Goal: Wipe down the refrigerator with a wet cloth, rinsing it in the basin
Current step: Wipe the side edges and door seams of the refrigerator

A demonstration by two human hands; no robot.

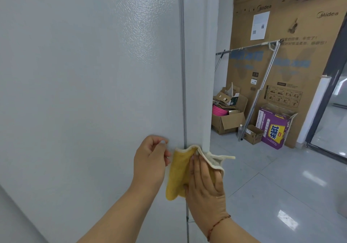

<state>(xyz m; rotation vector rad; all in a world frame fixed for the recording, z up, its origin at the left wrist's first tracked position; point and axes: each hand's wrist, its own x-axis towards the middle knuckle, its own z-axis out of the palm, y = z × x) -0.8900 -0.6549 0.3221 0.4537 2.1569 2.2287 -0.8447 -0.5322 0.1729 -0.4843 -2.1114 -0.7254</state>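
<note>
Yellow terry on one face and cream on the other, the cloth (pixel 178 173) sits low in the middle of the frame, pressed to the refrigerator (pixel 93 73) where its side meets the door edge. Our right hand (pixel 204 184) lies flat on it, fingers straight, pushing it against the rounded edge. Our left hand (pixel 152 158) hovers beside it at the cloth's left edge, fingers loosely curled; we cannot tell whether it pinches the cloth. The cloth looks soft, limp and light, likely damp; we would bunch it in the palm. Cardboard boxes (pixel 228 122) fill the right of the frame.
</note>
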